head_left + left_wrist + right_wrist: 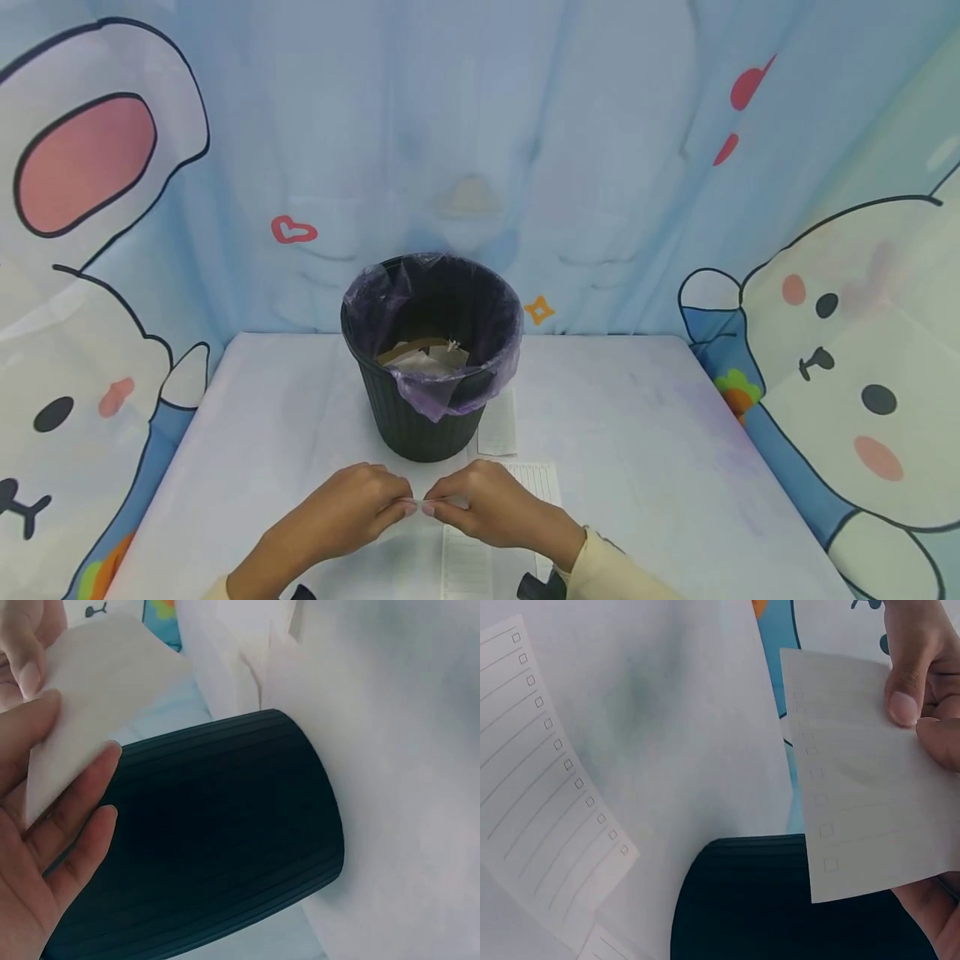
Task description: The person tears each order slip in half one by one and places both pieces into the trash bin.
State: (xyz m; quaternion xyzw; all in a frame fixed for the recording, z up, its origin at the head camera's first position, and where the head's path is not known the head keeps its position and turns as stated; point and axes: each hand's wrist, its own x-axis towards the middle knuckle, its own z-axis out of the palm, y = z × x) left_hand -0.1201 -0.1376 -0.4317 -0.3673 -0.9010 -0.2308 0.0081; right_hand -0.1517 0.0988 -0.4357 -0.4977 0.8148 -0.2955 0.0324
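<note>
A sheet of checklist paper [870,795], with faint lines and small boxes along one side, is held between both hands close in front of the bin. My left hand [363,504] pinches one side between thumb and fingers. The right hand [483,504] pinches the other side, its thumb almost touching the left one. In the head view the sheet is nearly edge-on. Just beyond the hands stands a black ribbed bin [423,437], upright, lined with a purple plastic bag [435,400].
Inside the bin lie pieces of paper and brownish scraps [427,358]. Printed paper strips lie on the white table: one beside the bin [498,425], a lined strip [540,479] right of the hands, another strip [467,571] nearer me. A cartoon-printed blue curtain [472,150] hangs behind.
</note>
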